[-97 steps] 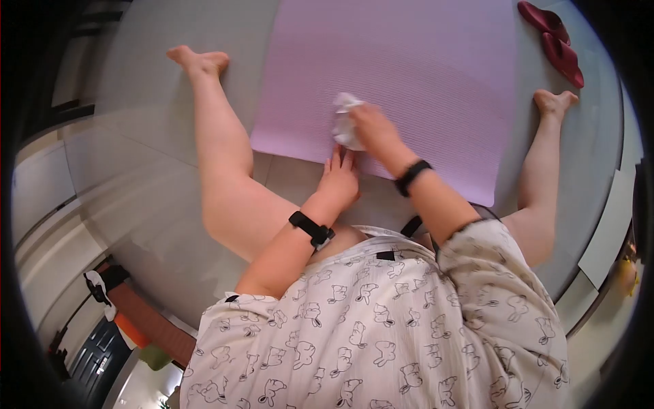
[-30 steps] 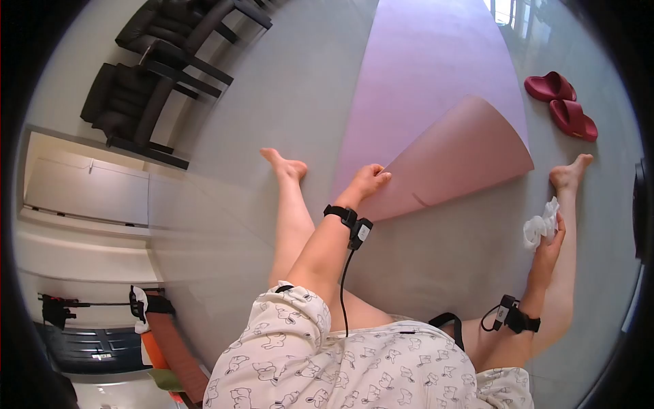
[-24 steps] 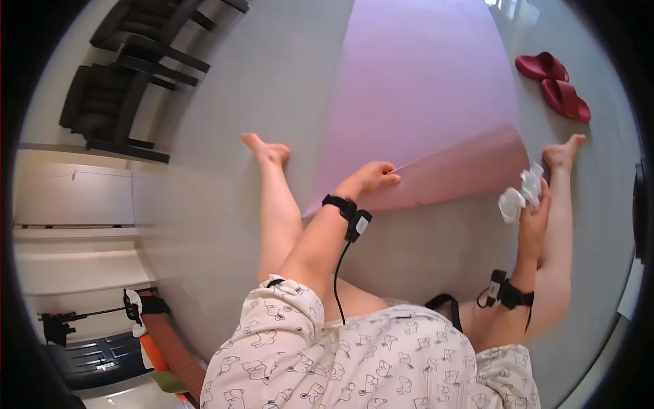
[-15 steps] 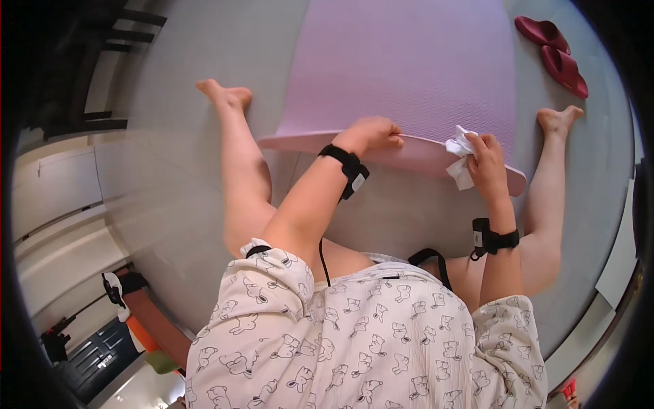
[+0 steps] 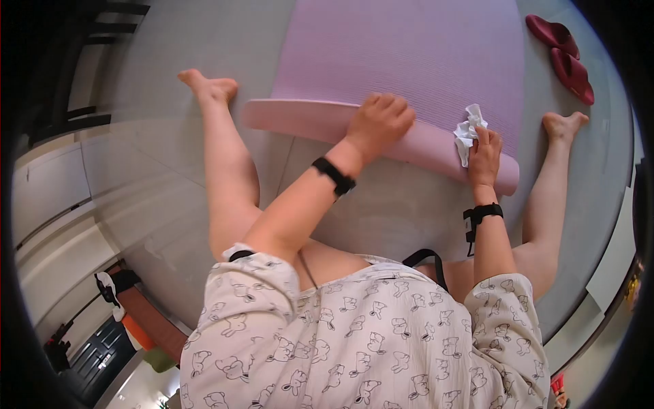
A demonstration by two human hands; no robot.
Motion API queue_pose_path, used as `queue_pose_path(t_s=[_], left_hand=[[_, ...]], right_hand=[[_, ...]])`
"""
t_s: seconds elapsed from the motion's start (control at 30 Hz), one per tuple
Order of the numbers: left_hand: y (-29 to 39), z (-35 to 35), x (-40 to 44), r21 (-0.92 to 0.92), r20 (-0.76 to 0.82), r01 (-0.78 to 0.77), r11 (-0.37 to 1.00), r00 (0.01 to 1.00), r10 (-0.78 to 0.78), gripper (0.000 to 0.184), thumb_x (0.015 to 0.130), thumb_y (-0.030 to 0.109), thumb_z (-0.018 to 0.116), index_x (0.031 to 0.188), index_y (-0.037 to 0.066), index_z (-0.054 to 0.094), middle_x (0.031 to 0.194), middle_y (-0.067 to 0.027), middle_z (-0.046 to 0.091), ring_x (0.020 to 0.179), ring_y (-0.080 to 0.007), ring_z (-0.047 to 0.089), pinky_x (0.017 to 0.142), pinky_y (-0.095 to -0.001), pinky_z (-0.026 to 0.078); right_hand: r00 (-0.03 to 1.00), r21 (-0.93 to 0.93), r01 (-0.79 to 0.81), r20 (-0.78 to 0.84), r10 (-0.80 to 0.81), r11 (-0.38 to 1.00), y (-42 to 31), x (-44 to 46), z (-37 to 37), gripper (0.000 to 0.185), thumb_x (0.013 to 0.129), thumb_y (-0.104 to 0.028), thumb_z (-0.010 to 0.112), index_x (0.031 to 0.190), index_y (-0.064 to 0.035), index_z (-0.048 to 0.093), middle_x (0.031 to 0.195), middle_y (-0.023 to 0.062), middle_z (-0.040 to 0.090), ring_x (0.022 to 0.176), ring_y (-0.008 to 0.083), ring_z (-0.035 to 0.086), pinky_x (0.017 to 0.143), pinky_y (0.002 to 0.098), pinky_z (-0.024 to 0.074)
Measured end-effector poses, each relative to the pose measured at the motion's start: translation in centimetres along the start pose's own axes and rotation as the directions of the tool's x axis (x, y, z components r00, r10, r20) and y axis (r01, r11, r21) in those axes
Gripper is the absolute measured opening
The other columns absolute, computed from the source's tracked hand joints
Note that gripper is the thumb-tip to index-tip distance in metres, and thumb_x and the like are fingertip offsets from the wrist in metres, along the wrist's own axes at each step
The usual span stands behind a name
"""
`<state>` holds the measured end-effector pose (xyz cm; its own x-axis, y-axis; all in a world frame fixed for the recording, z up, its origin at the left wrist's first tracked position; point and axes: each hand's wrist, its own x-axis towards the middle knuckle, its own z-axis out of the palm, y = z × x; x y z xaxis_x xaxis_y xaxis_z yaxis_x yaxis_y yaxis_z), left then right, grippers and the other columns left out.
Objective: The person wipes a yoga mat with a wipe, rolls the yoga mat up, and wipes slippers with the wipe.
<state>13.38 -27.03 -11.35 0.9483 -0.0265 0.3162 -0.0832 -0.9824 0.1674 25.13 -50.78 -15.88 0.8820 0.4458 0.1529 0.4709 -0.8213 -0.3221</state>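
A pink-purple yoga mat [image 5: 402, 48] lies on the floor with its near end curled up toward me. My left hand [image 5: 380, 124] is closed over that curled end near its middle, fingers bent over the top edge. On the right part of the curl, my right hand [image 5: 485, 157] grips a crumpled white tissue [image 5: 470, 129] and presses against the mat. The tissue sticks out past the fingertips. Both wrists wear black straps.
My bare legs stretch out on either side of the mat. Dark red slippers [image 5: 562, 58] rest at the far right on the grey tiled floor [image 5: 170, 157]. White cabinets [image 5: 54, 184] and a brown bench-like piece [image 5: 153, 310] stand at the left.
The curled end now looks more rolled over at the right. My left hand has moved slightly to the right over its edge; my right hand has lowered with the tissue onto the curl.
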Motion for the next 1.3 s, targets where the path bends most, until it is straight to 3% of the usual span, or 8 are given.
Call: queue_pose_path(t_s=[0.37, 0.5, 0.67, 0.9, 0.97, 1.03, 1.17, 1.3], left_hand=[[0.1, 0.8, -4.7, -0.276, 0.17, 0.038, 0.96, 0.985, 0.01, 0.05, 0.069, 0.019, 0.067, 0.116, 0.018, 0.051, 0.117, 0.0006, 0.051, 0.11, -0.0185, 0.046, 0.098, -0.0378, 0.033], [-1.2, 2.4, -5.4, -0.289, 0.22, 0.013, 0.957, 0.974, 0.053, 0.045, 0.07, 0.02, 0.066, 0.113, 0.017, 0.054, 0.112, 0.0001, 0.054, 0.109, -0.0183, 0.048, 0.097, -0.0385, 0.034], [-0.5, 2.4, -5.7, -0.288, 0.256, 0.041, 0.957, 0.966, 0.036, 0.04, 0.072, 0.024, 0.065, 0.111, 0.017, 0.056, 0.112, 0.0016, 0.057, 0.11, -0.018, 0.049, 0.098, -0.0376, 0.035], [-0.7, 2.7, -5.3, -0.303, 0.254, 0.072, 0.95, 0.967, 0.008, 0.043, 0.073, 0.024, 0.066, 0.114, 0.018, 0.055, 0.125, 0.0041, 0.051, 0.119, -0.0139, 0.044, 0.101, -0.0369, 0.033], [-0.5, 2.8, -4.9, -0.301, 0.267, 0.059, 0.952, 0.963, 0.024, 0.043, 0.073, 0.023, 0.066, 0.114, 0.018, 0.055, 0.125, 0.0044, 0.051, 0.118, -0.0138, 0.044, 0.101, -0.0371, 0.033], [-0.4, 2.5, -4.9, -0.275, 0.28, 0.053, 0.96, 0.96, 0.027, 0.042, 0.072, 0.023, 0.067, 0.112, 0.017, 0.056, 0.125, 0.004, 0.051, 0.119, -0.0139, 0.044, 0.101, -0.0374, 0.033], [-0.3, 1.9, -4.1, -0.198, 0.396, 0.058, 0.978, 0.918, 0.026, 0.041, 0.072, 0.022, 0.067, 0.111, 0.017, 0.056, 0.124, 0.0033, 0.052, 0.119, -0.0137, 0.044, 0.101, -0.0379, 0.033], [-0.3, 2.2, -5.0, -0.261, 0.376, 0.111, 0.959, 0.927, -0.005, 0.042, 0.072, 0.02, 0.067, 0.113, 0.017, 0.055, 0.125, 0.0028, 0.051, 0.119, -0.0143, 0.044, 0.101, -0.0375, 0.032]], right_hand=[[0.986, 0.094, -0.069, -0.146, 0.083, 0.993, -1.7, 1.6, -1.2, 0.025, 0.079, -0.006, 0.053, 0.104, -0.0054, 0.055, 0.1, 0.0116, 0.054, 0.098, 0.0309, 0.05, 0.083, 0.0395, 0.0414], [0.953, 0.09, 0.191, 0.22, -0.207, 0.977, -10.0, 0.4, 2.7, 0.035, 0.078, -0.006, 0.053, 0.113, -0.0063, 0.05, 0.099, 0.0129, 0.054, 0.095, 0.0308, 0.05, 0.08, 0.0393, 0.0428], [0.912, 0.145, 0.29, 0.258, -0.319, 0.946, -11.1, -0.3, 3.0, 0.024, 0.08, -0.005, 0.045, 0.103, -0.0061, 0.051, 0.097, 0.0132, 0.054, 0.093, 0.0313, 0.05, 0.079, 0.0394, 0.0437], [0.876, -0.285, -0.275, 0.32, 0.362, 0.918, 6.2, -1.4, -4.4, 0.024, 0.085, -0.009, 0.039, 0.102, -0.0025, 0.055, 0.099, 0.0183, 0.056, 0.093, 0.0325, 0.054, 0.079, 0.0419, 0.0437], [0.925, -0.336, -0.26, 0.18, 0.333, 0.905, 4.1, -1.8, -3.6, 0.024, 0.085, -0.009, 0.039, 0.101, -0.0026, 0.055, 0.099, 0.0182, 0.056, 0.093, 0.0321, 0.054, 0.078, 0.0409, 0.0443], [0.95, -0.029, -0.207, 0.233, 0.208, 0.978, -0.7, -1.3, 1.1, 0.023, 0.085, -0.008, 0.04, 0.103, -0.0035, 0.053, 0.1, 0.0179, 0.055, 0.095, 0.0318, 0.053, 0.08, 0.0408, 0.0449], [0.922, 0.118, 0.169, 0.333, -0.2, 0.978, -13.3, -0.3, 4.1, 0.021, 0.082, -0.007, 0.045, 0.102, -0.0051, 0.051, 0.103, 0.0156, 0.054, 0.099, 0.0309, 0.051, 0.08, 0.04, 0.0455], [0.948, 0.073, 0.161, 0.267, -0.175, 0.984, -5.2, -1.4, 2.7, 0.023, 0.083, -0.008, 0.044, 0.104, -0.0027, 0.051, 0.106, 0.0165, 0.054, 0.102, 0.0332, 0.049, 0.084, 0.043, 0.0416]])
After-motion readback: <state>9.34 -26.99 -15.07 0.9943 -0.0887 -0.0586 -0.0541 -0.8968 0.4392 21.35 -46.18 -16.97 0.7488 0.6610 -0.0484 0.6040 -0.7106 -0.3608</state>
